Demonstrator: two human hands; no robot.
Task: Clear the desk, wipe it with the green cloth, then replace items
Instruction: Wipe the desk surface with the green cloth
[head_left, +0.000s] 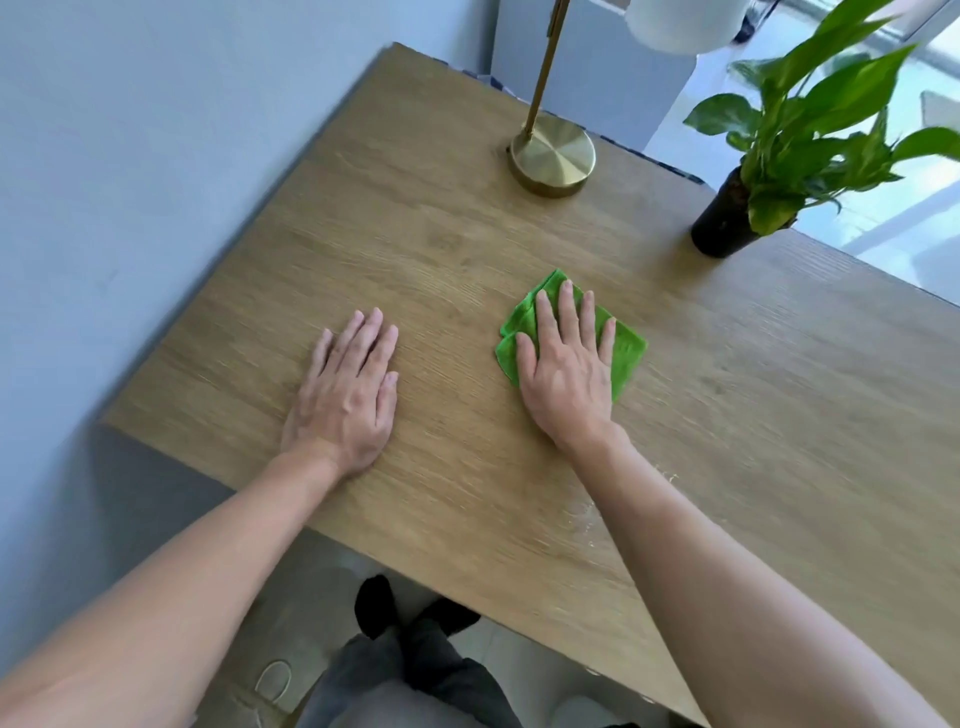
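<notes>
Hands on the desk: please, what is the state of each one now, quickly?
Left hand: open, flat on the desk, holding nothing.
Right hand: open, palm pressing the green cloth flat on the desk, fingers not closed around it.

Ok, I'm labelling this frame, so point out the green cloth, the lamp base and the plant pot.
green cloth (628, 353): head view, bare right corner beside the hand.
lamp base (553, 156): head view, centre of the brass disc.
plant pot (719, 223): head view, black side wall.

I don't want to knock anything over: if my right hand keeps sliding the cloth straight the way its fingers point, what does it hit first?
Probably the brass lamp base; the right hand points roughly there across bare desk.
</notes>
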